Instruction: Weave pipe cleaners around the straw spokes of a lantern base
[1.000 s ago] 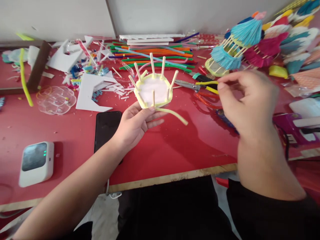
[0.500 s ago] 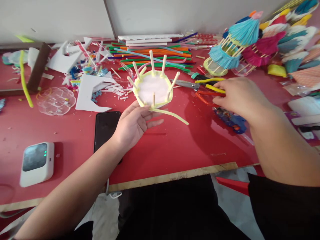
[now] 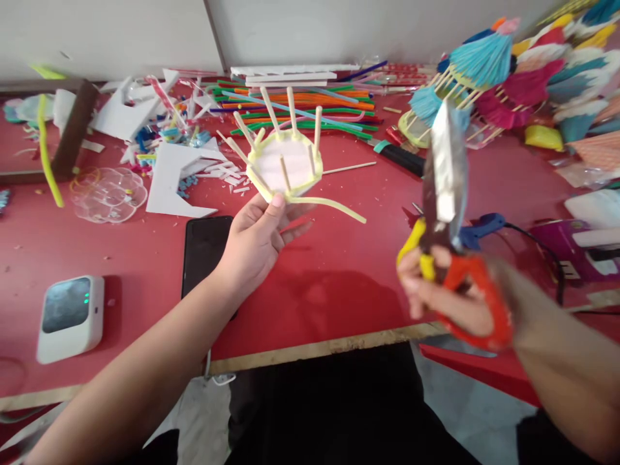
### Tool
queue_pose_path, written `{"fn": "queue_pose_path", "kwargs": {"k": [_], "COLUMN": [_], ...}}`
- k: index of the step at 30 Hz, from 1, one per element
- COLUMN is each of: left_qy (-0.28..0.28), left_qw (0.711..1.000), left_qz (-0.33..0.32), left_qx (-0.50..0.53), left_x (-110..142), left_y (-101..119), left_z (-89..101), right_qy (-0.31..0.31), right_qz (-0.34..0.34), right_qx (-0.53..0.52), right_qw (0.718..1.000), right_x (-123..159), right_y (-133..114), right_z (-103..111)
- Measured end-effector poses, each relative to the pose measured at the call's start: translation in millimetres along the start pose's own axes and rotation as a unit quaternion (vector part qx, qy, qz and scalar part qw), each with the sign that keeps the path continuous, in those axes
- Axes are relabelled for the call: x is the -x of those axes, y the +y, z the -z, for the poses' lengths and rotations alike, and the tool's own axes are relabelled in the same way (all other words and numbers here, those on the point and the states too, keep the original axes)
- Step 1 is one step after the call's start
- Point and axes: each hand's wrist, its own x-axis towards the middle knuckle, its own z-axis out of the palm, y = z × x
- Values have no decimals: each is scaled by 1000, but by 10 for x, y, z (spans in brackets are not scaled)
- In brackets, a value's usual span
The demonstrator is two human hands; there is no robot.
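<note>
My left hand (image 3: 261,236) pinches the near edge of a small craft base (image 3: 285,165), held above the table. The base is a white disc rimmed in pale yellow fuzzy wire, with several wooden sticks standing up from it. A loose end of pale yellow pipe cleaner (image 3: 334,205) sticks out rightward from its near edge. To the right, my right hand (image 3: 445,290) is closed around scissors (image 3: 448,174) with red and yellow on the handles. Their blades point up and away from me, apart from the craft base; motion blurs them.
Pipe cleaners (image 3: 310,106) and foam scraps (image 3: 169,184) lie at the back. A phone (image 3: 206,252) and a white device (image 3: 72,316) are on the left. Behind the scissors are a black-handled cutter (image 3: 400,157), a blue glue gun (image 3: 484,229) and a blue-roofed craft model (image 3: 479,61).
My right hand has lifted the scissors off the table toward me, turning the blades upward. The craft base has shifted slightly left and tilted in my left hand.
</note>
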Motion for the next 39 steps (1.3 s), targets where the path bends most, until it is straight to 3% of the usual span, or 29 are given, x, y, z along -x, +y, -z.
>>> {"fn": "queue_pose_path", "kwargs": {"k": [2, 4, 7, 13, 29, 34, 39], "left_qy": [10, 14, 18, 25, 10, 0, -3], "left_qw": [1000, 999, 997, 994, 990, 990, 989], "left_qz": [-15, -36, -68, -103, -132, -128, -135], "left_qx": [-1, -5, -20, -34, -56, -61, -64], "left_x": [-3, -5, -12, -32, -35, -30, -24], "left_y": [-10, -21, -43, -87, -107, -107, -105], "left_z": [1, 1, 7, 43, 50, 52, 47], "right_qy": [-97, -186, -236, -229, -200, -213, -204], "right_qz": [-22, -48, -33, -6, -14, -33, -40], "right_qx": [-99, -134, -160, -196, -190, -222, -197], "right_qw": [990, 972, 958, 954, 961, 951, 958], "right_x": [147, 207, 183, 54, -64, -68, -64], "right_y": [-10, -72, -233, -466, -555, -574, -570], "right_z": [-265, -429, -492, -477, -587, -558, -521]}}
